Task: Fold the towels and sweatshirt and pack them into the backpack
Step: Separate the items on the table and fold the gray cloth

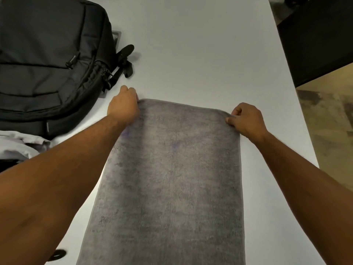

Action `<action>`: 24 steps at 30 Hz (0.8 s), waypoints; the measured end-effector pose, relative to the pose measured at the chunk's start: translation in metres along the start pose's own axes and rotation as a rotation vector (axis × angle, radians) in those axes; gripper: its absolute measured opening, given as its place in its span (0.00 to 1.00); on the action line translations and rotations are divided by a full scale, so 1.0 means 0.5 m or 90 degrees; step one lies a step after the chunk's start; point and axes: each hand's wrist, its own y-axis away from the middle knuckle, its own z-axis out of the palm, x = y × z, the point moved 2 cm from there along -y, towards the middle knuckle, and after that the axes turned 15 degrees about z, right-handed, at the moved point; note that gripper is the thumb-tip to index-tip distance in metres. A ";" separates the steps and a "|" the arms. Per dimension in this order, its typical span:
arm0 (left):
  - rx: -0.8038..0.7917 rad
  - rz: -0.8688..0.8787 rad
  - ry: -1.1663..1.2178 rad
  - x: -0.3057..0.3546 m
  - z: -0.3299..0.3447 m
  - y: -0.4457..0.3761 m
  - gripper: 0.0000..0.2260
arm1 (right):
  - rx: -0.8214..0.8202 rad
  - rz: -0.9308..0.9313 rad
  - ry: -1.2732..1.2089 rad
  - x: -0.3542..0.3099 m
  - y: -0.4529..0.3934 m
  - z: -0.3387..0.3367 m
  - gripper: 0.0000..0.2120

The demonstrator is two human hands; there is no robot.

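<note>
A grey towel (172,178) lies lengthwise down the middle of the white table (191,44), running out of view at the bottom. My left hand (123,105) grips its far left corner. At the far right corner my right hand (246,119) pinches the edge between thumb and fingers. The far edge looks rounded, like a fold. A black backpack (47,60) lies flat at the far left, its zips shut as far as I can see.
Light-coloured cloth (17,144) is bunched at the left edge below the backpack. A black strap end (59,254) lies near the bottom left. The table's right edge runs diagonally past a dark cabinet (315,44) and floor.
</note>
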 end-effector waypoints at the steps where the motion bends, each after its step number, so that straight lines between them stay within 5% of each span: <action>1: 0.017 -0.012 0.029 -0.001 -0.004 -0.003 0.09 | -0.023 0.020 -0.045 -0.003 0.002 -0.004 0.07; 6: 0.147 -0.106 0.317 0.021 -0.065 -0.035 0.10 | -0.057 0.093 -0.260 -0.025 0.001 -0.025 0.06; 15: 0.376 0.019 0.478 0.100 -0.258 -0.008 0.11 | 0.165 -0.108 -0.440 -0.116 0.091 -0.173 0.08; 24: 0.407 -0.099 0.516 0.097 -0.180 0.310 0.06 | 0.058 -0.067 -0.421 0.054 0.362 -0.089 0.10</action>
